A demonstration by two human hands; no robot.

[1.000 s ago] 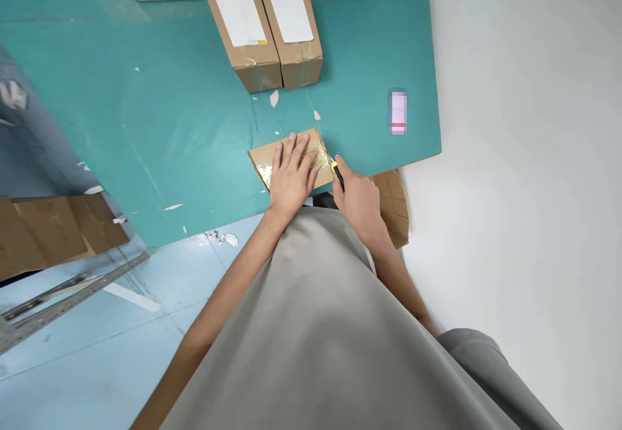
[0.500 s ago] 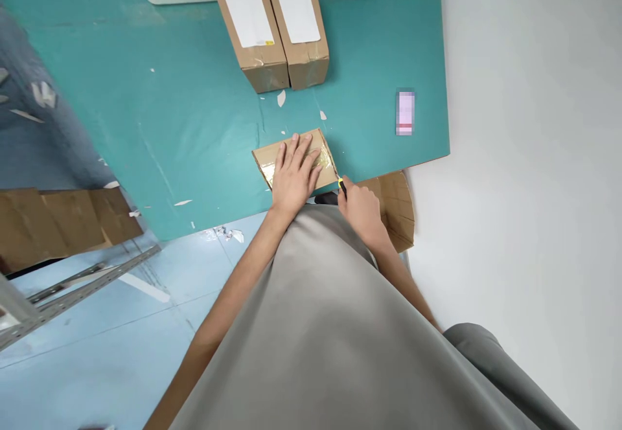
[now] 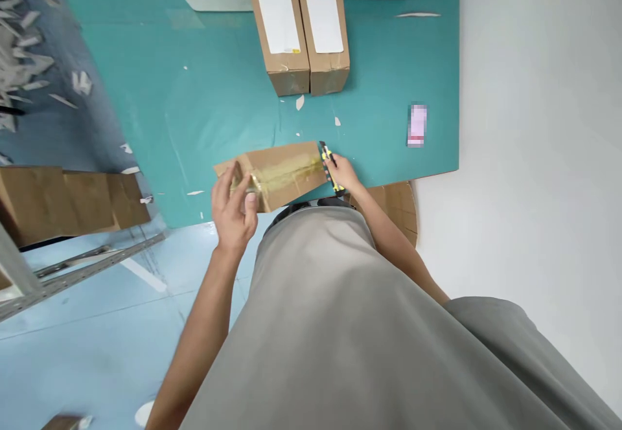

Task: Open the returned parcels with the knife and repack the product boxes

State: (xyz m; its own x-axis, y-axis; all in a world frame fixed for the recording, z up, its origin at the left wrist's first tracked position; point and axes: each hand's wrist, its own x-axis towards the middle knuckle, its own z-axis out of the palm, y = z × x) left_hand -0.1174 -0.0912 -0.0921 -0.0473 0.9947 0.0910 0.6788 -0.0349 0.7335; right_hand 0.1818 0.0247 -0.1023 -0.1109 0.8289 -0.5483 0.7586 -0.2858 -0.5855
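Note:
A small brown cardboard box (image 3: 289, 164) with shiny clear tape along its upper face lies near the table's front edge. At its left end, my left hand (image 3: 233, 213) grips the box, fingers bent over the end and thumb on the near side. In my right hand (image 3: 343, 174) is a black and yellow utility knife (image 3: 326, 153), held across the palm against the right end of the box. Whether the fingertips there also press on the cardboard is hard to make out.
Two taped cartons (image 3: 328, 61) with white labels stand side by side at the back of the green table (image 3: 194, 106). A pixelated pinkish item (image 3: 416, 125) lies to the right. Paper scraps dot the surface. An open carton (image 3: 398, 206) sits below the right front edge.
My left hand has gone from lying flat on the box to its left end. The box now shows longer and turned. The knife has swung upright in my right hand, away from the near corner.

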